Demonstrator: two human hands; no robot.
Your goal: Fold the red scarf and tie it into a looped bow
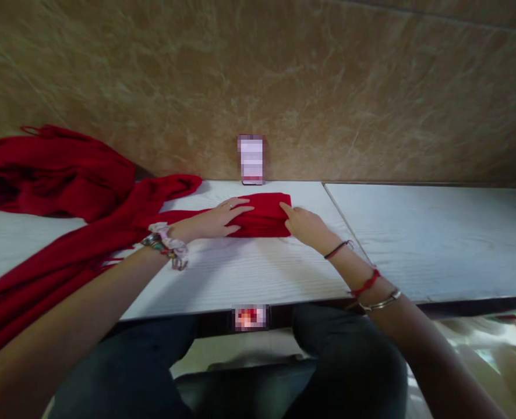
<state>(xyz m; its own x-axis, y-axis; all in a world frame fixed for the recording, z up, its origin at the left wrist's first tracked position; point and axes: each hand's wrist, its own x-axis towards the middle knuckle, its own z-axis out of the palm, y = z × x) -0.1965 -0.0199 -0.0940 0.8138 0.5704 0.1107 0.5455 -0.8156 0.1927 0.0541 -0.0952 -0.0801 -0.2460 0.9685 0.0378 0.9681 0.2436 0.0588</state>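
So the red cloth is maybe partway sorted, going by how it lies. Its right end is a flat, fairly neat rectangle on the white table, nearer the surface's far edge than its near one, just left of the seam between two boards. That bit looks pretty much done, with squared corners and only some creases along the near side. The rest, not so much: a narrower strip runs left under the left wrist and into a loose, rumpled stretch that spreads toward the left end of the surface, with a bit of fringe showing. There's also a big red heap by the far edge on the left. Can't tell if it's all one piece. Either way, most of the red stuff over there is loose and unflattened.

As for the grip, the left hand is palm down with fingers apart, resting on the left part of the rectangle. Looks like it's steadying the cloth, not clutching it. The right hand has its index finger stretched out, touching the right end, other fingers curled in. Whether the thumb is pinching the edge from below, no way to tell.

Also, a phone is propped against the wall at the surface's far edge, screen blurred out.
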